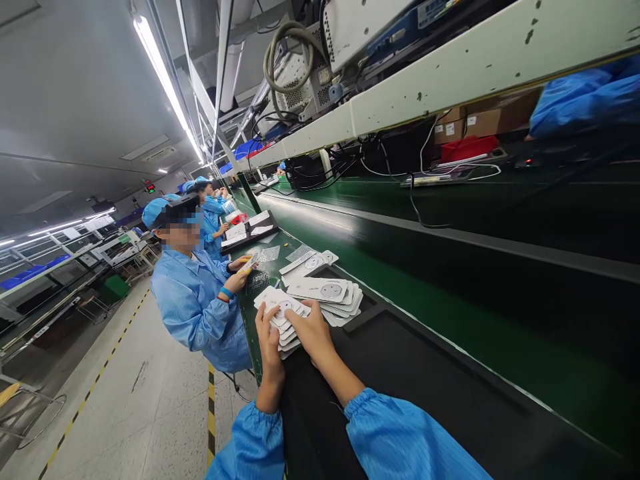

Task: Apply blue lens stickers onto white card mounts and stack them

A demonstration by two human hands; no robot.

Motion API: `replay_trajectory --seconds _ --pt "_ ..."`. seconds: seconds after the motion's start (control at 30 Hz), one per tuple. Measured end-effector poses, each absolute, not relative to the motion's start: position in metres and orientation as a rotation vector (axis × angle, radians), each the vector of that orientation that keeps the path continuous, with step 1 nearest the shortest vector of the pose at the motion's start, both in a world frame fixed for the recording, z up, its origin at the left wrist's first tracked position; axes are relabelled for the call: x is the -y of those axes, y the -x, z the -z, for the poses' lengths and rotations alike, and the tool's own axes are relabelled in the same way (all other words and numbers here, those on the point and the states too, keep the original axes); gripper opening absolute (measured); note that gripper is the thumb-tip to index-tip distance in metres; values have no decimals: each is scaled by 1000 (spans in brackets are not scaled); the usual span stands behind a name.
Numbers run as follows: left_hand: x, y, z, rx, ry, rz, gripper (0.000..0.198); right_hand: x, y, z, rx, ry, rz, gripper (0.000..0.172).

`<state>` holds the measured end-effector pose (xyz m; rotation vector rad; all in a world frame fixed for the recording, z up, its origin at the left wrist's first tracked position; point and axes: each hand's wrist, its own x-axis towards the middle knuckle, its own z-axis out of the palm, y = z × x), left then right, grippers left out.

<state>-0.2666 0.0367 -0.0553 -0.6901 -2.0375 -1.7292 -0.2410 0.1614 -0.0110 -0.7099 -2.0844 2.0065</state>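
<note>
My left hand and my right hand both rest on a fanned stack of white plastic cards at the near edge of the black work mat. The left hand's fingers curl round the stack's near side. The right hand's fingers and thumb close on its top card. A second fanned pile of white cards with a round mark lies just beyond, untouched. Both my sleeves are blue.
A co-worker in a blue coat sits to my left holding a small piece over the bench. More white cards and a black tray lie further along. A green conveyor belt runs on the right under a cable-laden shelf.
</note>
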Motion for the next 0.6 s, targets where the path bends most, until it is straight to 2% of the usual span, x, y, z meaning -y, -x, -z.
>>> replay_trajectory --seconds 0.13,0.4,0.6 --pt "-38 268 54 1958 643 1872 56 -160 241 12 2018 739 -2012 42" --pt "-48 266 41 1641 479 2392 65 -160 242 15 1949 742 -2030 42" --pt "-43 266 39 1409 233 2599 63 -160 247 27 1856 681 -2055 45"
